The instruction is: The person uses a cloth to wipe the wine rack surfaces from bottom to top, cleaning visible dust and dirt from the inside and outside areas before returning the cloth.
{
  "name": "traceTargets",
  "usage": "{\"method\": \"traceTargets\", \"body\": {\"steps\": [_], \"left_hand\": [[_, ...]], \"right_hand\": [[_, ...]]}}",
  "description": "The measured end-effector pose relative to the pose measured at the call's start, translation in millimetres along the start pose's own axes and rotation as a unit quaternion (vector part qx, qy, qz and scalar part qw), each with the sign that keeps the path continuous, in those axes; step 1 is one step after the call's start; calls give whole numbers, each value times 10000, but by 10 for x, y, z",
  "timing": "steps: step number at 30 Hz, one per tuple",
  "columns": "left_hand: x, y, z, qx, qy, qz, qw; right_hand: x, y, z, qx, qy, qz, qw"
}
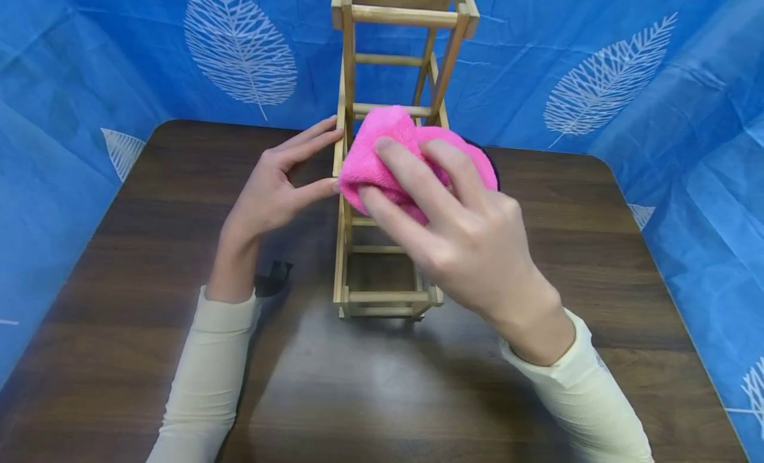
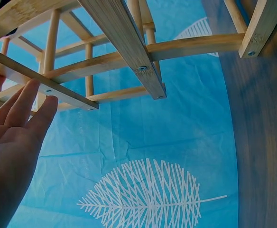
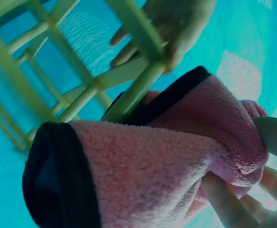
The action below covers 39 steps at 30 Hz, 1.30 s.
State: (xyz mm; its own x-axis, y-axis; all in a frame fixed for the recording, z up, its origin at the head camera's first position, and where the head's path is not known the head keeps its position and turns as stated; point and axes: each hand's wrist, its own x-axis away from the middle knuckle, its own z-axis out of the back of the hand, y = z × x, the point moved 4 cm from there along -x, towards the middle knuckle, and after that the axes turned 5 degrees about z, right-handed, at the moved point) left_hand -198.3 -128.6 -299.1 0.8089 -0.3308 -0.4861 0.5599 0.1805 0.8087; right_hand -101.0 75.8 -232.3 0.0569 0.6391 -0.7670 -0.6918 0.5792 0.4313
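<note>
A pink fleecy cloth [image 1: 382, 141] with a dark edge is bunched in my right hand [image 1: 477, 244], whose fingers press into its folds. In the right wrist view the cloth [image 3: 143, 166] lies against a bar of a wooden rack [image 3: 129, 95]. The rack [image 1: 390, 297], a tall frame of pale wooden bars and rungs, stands upright on the table. My left hand [image 1: 274, 178] touches the rack's left side with fairly straight fingertips and thumb. In the left wrist view, fingertips of the left hand [image 2: 15, 128] rest along a lower bar. The cloth hides the rack's middle in the head view.
The dark wood-grain table [image 1: 370, 396] has rounded far corners. A blue sheet [image 1: 507, 65] with white leaf prints hangs behind and at both sides. A black strap-like piece [image 1: 274, 277] shows beside the left wrist.
</note>
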Motion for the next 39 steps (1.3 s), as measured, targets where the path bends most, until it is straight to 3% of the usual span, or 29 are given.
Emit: {"method": "traceTargets", "body": {"steps": [4,11,17,28,39], "left_hand": [[-4,-5,0,137,-34,-128,9998],[5,-8,9,23,-39,-129,9999],[-9,9,5,-99,-33,6,9999],[12,11,7,-326,58,207,9992],[7,12,8,-436,12,271,9987]], "right_hand": [[116,-108,-132,49,-504,103,9987],[-143,-225,-181,180,-1407,159,9898],[-172,-245,-186,535,-1966,-46,9790],[-88,-219,-90,1065,-2400,-141,9648],[-16,-87,123,1029,-2348,-379,9658]]}}
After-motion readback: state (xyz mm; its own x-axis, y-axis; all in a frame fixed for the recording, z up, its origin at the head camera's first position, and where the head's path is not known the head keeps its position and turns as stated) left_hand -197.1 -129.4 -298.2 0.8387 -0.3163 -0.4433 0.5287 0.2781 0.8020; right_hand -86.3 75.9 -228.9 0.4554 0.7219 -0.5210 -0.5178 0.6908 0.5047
